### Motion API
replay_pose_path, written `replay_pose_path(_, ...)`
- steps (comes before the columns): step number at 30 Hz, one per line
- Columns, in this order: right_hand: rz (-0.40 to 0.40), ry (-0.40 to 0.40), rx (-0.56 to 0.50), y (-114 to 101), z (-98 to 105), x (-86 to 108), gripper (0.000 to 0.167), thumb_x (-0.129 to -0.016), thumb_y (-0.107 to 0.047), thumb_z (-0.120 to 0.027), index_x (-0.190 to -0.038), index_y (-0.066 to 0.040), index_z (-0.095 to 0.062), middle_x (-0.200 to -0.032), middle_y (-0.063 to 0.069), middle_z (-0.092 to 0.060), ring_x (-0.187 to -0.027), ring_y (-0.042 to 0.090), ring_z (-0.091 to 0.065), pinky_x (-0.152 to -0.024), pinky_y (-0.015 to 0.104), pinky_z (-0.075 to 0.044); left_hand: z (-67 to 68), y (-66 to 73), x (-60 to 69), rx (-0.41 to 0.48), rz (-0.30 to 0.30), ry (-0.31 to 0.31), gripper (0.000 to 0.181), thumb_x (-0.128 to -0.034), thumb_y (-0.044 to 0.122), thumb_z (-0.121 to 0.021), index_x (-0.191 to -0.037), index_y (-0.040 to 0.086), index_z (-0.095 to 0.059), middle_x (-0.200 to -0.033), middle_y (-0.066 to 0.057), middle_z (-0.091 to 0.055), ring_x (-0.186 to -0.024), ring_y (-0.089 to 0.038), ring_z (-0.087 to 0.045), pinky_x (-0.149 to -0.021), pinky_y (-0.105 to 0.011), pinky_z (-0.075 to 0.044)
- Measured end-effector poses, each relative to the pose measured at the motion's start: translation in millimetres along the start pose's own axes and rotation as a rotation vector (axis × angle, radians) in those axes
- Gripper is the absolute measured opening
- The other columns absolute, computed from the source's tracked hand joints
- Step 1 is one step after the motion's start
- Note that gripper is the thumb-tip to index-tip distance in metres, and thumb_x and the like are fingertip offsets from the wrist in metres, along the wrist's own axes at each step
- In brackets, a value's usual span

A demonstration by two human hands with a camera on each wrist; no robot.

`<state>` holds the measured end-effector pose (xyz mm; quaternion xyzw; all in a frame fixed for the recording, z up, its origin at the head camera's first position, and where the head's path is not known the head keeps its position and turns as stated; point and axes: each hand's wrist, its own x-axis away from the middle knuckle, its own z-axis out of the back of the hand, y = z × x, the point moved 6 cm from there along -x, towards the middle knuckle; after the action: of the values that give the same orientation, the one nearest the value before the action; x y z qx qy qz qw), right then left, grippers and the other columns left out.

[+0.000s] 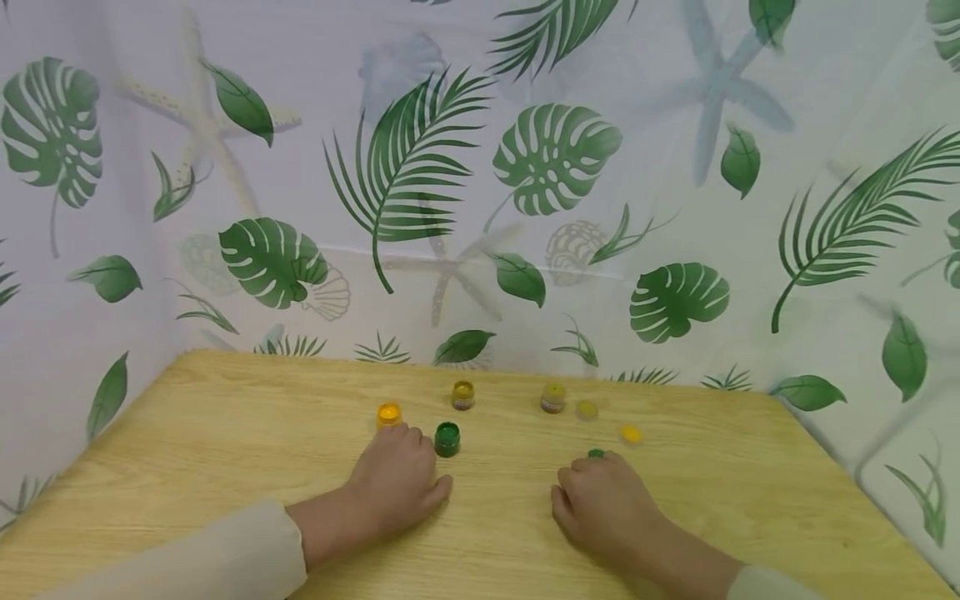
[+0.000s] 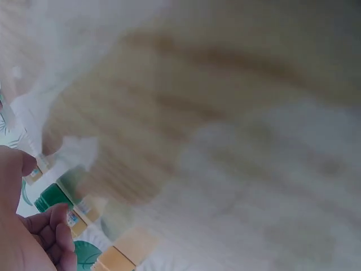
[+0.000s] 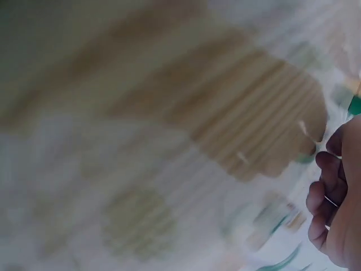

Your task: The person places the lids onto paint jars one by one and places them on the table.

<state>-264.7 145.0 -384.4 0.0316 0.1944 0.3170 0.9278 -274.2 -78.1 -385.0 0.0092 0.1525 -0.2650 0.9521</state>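
Observation:
My left hand (image 1: 393, 479) rests on the table with loosely curled fingers, holding nothing. Just beyond its knuckles stands an open paint jar of orange-yellow paint (image 1: 388, 413), partly hidden by the hand. Beside it is an open green paint jar (image 1: 447, 439), also visible as a green jar (image 2: 53, 196) in the left wrist view. On the right, my right hand (image 1: 611, 504) lies on the table, its fingers loosely curled and nothing in them. A green lid (image 1: 596, 453) peeks out past its knuckles. The right wrist view shows the curled fingers (image 3: 324, 197).
Farther back stand a dark-yellow paint jar (image 1: 463, 396) and another yellowish jar (image 1: 553, 398); whether the latter is lidded I cannot tell. A dull yellow lid (image 1: 587, 409) and a bright yellow lid (image 1: 632, 434) lie to the right. Leaf-patterned cloth (image 1: 450, 167) hangs behind the wooden table (image 1: 225, 433).

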Motion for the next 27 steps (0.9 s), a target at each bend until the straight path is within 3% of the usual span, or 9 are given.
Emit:
replay_pose_path(6,-0.097,0.023,-0.018,34.2,0.6,11.1,0.042,-0.088,-0.021,-0.061,-0.054,-0.025,-0.036,-0.051,-0.012,-0.03,-0.047,0.004,-0.024,-0.051,0.023,-0.026,0.9,-2.6,-7.7,-0.056,0.04,0.053,0.049,-0.0906,0.046,-0.061,-0.076,-0.001,-0.061,-0.07,-0.008,-0.053,-0.072,-0.025,-0.053,-0.073,-0.04,-0.044)
replay_pose_path(9,-0.131,0.025,0.012,48.4,1.2,13.2,0.03,-0.09,-0.027,-0.061,-0.062,-0.021,-0.05,-0.056,-0.01,-0.041,-0.051,0.005,-0.037,-0.053,0.026,-0.034,0.8,-6.0,-11.8,-0.092,0.071,0.056,0.052,-0.0896,0.05,-0.062,-0.078,-0.001,-0.062,-0.073,-0.009,-0.056,-0.075,-0.026,-0.055,-0.077,-0.041,-0.045)
replay_pose_path(13,-0.205,-0.059,0.026,65.0,-2.0,14.4,0.03,-0.094,-0.039,-0.057,-0.079,-0.013,-0.058,-0.07,-0.005,-0.052,-0.064,0.012,-0.051,-0.061,0.034,-0.045,-2.4,-10.7,-17.0,-0.093,0.095,0.043,0.055,-0.0897,0.054,-0.061,-0.08,0.0,-0.061,-0.077,-0.009,-0.058,-0.08,-0.027,-0.055,-0.082,-0.042,-0.044)
replay_pose_path(15,-0.224,-0.099,0.015,70.5,-4.3,14.4,0.034,-0.095,-0.043,-0.056,-0.078,-0.013,-0.056,-0.072,-0.003,-0.051,-0.066,0.014,-0.052,-0.061,0.036,-0.046,-4.0,-12.1,-19.0,-0.084,0.092,0.042,0.055,-0.0898,0.054,-0.061,-0.078,0.001,-0.06,-0.077,-0.009,-0.058,-0.078,-0.026,-0.054,-0.08,-0.041,-0.043)
replay_pose_path(22,-0.227,-0.138,-0.009,77.9,-12.9,13.8,0.038,-0.093,-0.048,-0.058,-0.076,-0.014,-0.053,-0.075,-0.001,-0.051,-0.069,0.014,-0.05,-0.061,0.037,-0.046,-8.9,-12.5,-27.6,-0.078,0.092,0.041,0.054,-0.0899,0.057,-0.057,-0.069,0.007,-0.052,-0.068,-0.004,-0.049,-0.068,-0.023,-0.044,-0.073,-0.038,-0.036)
replay_pose_path(27,-0.202,-0.155,-0.003,74.3,-19.6,12.0,0.038,-0.094,-0.045,-0.056,-0.084,-0.009,-0.06,-0.079,0.0,-0.056,-0.074,0.017,-0.056,-0.065,0.039,-0.05,-12.9,-14.3,-29.6,-0.114,0.096,0.046,0.057,-0.0886,0.06,-0.058,-0.066,0.009,-0.05,-0.065,-0.003,-0.047,-0.066,-0.023,-0.041,-0.073,-0.039,-0.035)
